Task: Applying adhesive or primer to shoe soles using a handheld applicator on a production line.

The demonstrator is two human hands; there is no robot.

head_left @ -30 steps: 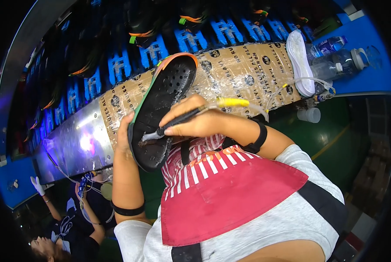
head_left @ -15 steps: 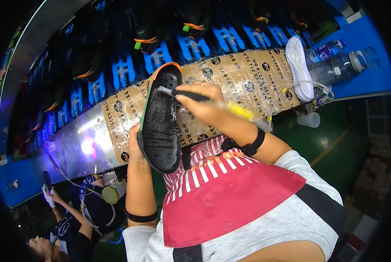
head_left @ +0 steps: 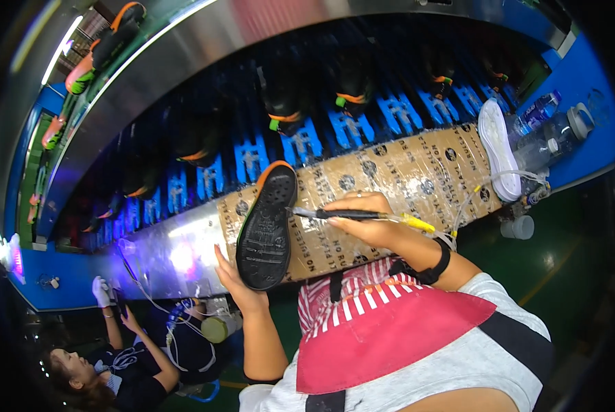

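Observation:
A black shoe sole (head_left: 266,237) with an orange-and-green edge is tilted up over the cardboard, its hollow inner side facing me. My left hand (head_left: 240,280) grips it around the heel end; some of those fingers are hidden behind the sole. In my right hand (head_left: 364,218) is a black-handled brush (head_left: 352,214), its pale tip at the sole's right edge near the middle. From the brush's rear, a yellow section (head_left: 417,223) leads into a clear tube.
Printed cardboard (head_left: 390,178) covers the bench beside a shiny metal sheet (head_left: 177,254). Beyond are blue racks (head_left: 300,143) with dark shoe parts. At right lie a white sole (head_left: 498,150) and clear bottles (head_left: 548,137). Another person (head_left: 108,378) works at lower left.
The brush tip has moved from the sole's inner face near the toe to its right edge. In the picture, the sole and both hands sit lower and further right.

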